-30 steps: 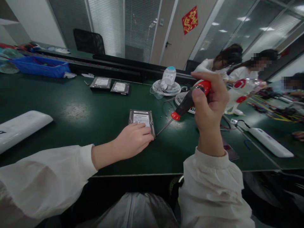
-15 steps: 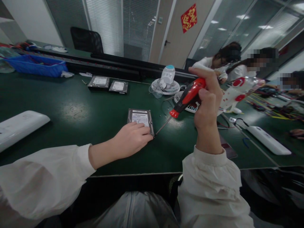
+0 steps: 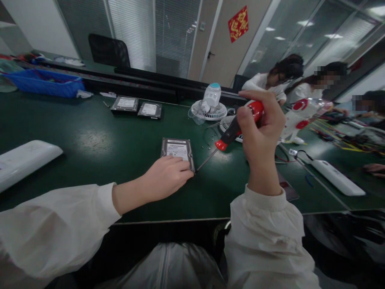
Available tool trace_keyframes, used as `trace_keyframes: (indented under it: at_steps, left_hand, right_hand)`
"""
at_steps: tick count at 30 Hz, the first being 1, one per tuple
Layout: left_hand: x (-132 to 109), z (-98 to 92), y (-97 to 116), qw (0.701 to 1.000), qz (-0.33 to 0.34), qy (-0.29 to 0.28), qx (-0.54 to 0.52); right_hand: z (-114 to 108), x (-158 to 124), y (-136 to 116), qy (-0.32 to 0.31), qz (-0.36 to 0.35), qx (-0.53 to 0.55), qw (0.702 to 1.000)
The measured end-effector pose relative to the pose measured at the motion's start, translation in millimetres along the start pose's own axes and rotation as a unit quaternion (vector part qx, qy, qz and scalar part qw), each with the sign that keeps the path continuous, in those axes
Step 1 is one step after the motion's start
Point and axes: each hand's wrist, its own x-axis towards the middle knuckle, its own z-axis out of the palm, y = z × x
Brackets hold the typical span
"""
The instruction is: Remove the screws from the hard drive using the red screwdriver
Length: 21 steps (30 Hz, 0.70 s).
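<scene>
In front of me a hard drive [image 3: 177,148] lies label side up on the green table. My left hand [image 3: 168,175] is closed over its near right part and holds it against the table; the fingers hide that part of the label. A red and black screwdriver [image 3: 229,135] slants down from my right hand [image 3: 262,136]. Its handle sits between the thumb and fingers, and the tip meets the drive's near right corner, beside my left fingertips. Whether a screw is under the tip I cannot tell. Several small screws [image 3: 209,147] lie to the right of the drive.
Two more hard drives [image 3: 149,109] lie toward the back. Behind the screwdriver stands a small white fan [image 3: 212,96]. A blue bin [image 3: 45,85] is at the far left, a white case [image 3: 28,162] nearer. White power bank-like box [image 3: 338,176] lies right. Other people sit beyond.
My right thumb and fingers have shifted around the screwdriver handle, the thumb now further left. The tip stays at the drive's corner. My left hand and the drive have kept their place.
</scene>
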Motion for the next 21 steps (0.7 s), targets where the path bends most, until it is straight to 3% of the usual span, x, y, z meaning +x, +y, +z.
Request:
trace_keyframes:
  at_steps: [6,12,21]
  left_hand:
    - [1.0,-1.1,1.1,1.000,-0.009,-0.005,0.000]
    - [0.8,1.4,0.0,1.000,-0.003,0.014,-0.006]
    - [-5.3,1.2,6.8,1.000,0.004,0.007,-0.022]
  right_hand:
    - [-0.2,1.7,2.9,-0.011,0.015,0.056,0.998]
    - [1.4,2.3,-2.0,-0.023,0.038,0.013,0.999]
    - [3.5,-1.1,4.7,-0.040,0.050,0.047,0.997]
